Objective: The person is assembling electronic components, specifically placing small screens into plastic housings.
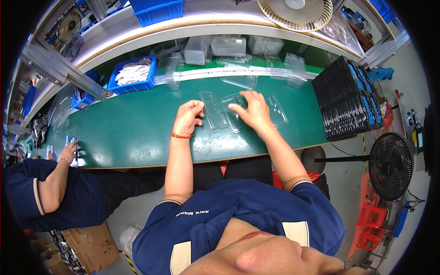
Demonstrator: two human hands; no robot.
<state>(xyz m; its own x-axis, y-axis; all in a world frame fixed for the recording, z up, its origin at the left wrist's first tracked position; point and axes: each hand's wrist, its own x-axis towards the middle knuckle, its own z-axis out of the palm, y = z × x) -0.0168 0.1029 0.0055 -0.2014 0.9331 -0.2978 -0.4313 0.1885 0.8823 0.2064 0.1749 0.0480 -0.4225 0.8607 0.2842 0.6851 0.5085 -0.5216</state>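
My left hand (189,118) is closed, its thumb and fingertips pinched at the left edge of a narrow clear plastic blister tray (214,114). A red cord bracelet circles that wrist. My right hand (254,110) reaches over a wider clear plastic blister tray (234,123), thumb and fingers apart. Part of this wider tray is hidden beneath the hand, and its right portion (280,114) shows past my wrist. Whether the clear pieces are joined cannot be made out. All of them rest on the green tabletop (133,123).
Clear plastic boxes (228,46) stand along the back. A blue bin (133,87) holds small pale pieces. Black trays (341,103) are stacked at the right end, near a black floor fan (391,166). At the left, a co-worker's hand (69,150) rests at the table edge.
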